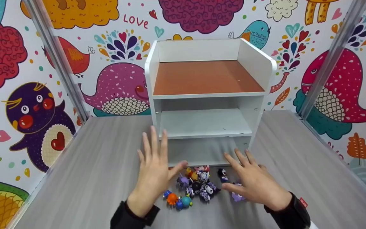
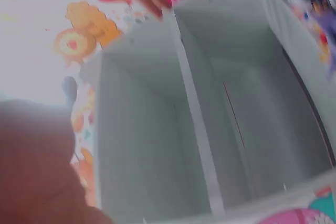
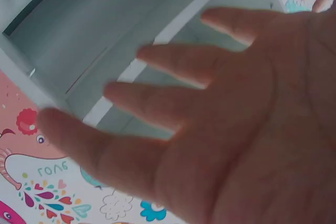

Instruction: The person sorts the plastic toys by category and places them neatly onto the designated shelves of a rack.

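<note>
The small toy figurines (image 1: 209,189) lie on the table (image 1: 91,178) just in front of the white shelf unit (image 1: 206,136), most of them bunched in a loose heap between the two hands, probably so that either one can reach them without stretching. Near the heap's lower left sits a little cluster with an orange figure (image 1: 172,199) and a teal one (image 1: 186,201); to the right a dark figure (image 1: 222,175) stands a little apart, and a purple figure (image 1: 237,197) is partly covered by the right hand (image 1: 256,183). The left hand (image 1: 152,173) is on the heap's other side, near the unit's front left edge. Both hands have their fingers straight and spread, thumbs turned inward, and nothing is pinched or gripped; the right wrist view shows a bare palm with clear gaps between the fingers. They seem raised above the table rather than resting on it, which would explain why no figurine is pressed, though the exact height is hard to tell. The unit stands with its open compartments toward the person, likely for easy access, its brown top panel (image 1: 205,78) bordered by raised sides and a back.
</note>
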Available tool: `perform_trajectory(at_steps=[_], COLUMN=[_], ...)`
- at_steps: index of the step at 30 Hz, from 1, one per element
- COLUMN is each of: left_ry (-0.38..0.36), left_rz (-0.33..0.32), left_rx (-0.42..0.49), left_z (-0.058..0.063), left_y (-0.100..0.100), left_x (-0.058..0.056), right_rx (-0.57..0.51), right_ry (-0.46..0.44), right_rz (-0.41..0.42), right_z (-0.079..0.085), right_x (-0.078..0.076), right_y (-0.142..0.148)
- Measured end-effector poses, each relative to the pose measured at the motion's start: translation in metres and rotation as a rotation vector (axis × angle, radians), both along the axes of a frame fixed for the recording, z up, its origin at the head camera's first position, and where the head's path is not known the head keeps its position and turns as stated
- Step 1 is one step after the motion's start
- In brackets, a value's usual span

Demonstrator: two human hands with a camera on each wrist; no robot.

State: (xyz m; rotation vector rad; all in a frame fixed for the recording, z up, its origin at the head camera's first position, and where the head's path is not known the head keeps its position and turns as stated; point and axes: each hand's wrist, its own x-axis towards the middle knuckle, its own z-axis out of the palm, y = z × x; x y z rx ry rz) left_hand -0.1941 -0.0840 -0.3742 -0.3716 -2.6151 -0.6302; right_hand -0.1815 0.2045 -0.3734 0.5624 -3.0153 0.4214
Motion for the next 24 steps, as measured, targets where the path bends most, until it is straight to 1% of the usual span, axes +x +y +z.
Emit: perform_trajectory(at_steps=[3, 5, 7, 10, 12, 14, 16, 19, 21, 24], left_ry=[0.119, 0.158, 0.15, 0.072, 0.026, -0.007, 0.001, 0.026, 0.058, 0.103], left_rz=[0.015, 0.018, 0.012, 0.007, -0.004, -0.014, -0.021, -0.015, -0.009, -0.01], left_rx=[0.051, 0.087, 0.134, 0.215, 0.262, 0.292, 0.292, 0.263, 0.241, 0.232], left_z=[-0.006, -0.013, -0.023, -0.035, -0.041, -0.046, -0.05, -0.055, -0.059, -0.063], left_y=[-0.011, -0.017, -0.024, -0.033, -0.037, -0.039, -0.04, -0.037, -0.035, -0.031], left_x=[-0.02, -0.036, -0.053, -0.073, -0.082, -0.088, -0.091, -0.093, -0.093, -0.094], right_rx=[0.0, 0.013, 0.026, 0.028, 0.023, 0.016, 0.021, 0.037, 0.047, 0.046], right_ry=[0.015, 0.012, -0.012, -0.057, -0.096, -0.149, -0.204, -0.269, -0.285, -0.298], right_rz=[0.04, 0.054, 0.058, 0.071, 0.086, 0.082, 0.057, 0.003, -0.012, -0.021], right_z=[0.004, 0.006, 0.005, -0.001, -0.006, -0.013, -0.019, -0.028, -0.033, -0.037], right_x=[-0.004, -0.008, -0.012, -0.02, -0.025, -0.031, -0.036, -0.04, -0.042, -0.044], right_y=[0.009, 0.013, 0.016, 0.017, 0.017, 0.016, 0.016, 0.017, 0.018, 0.019])
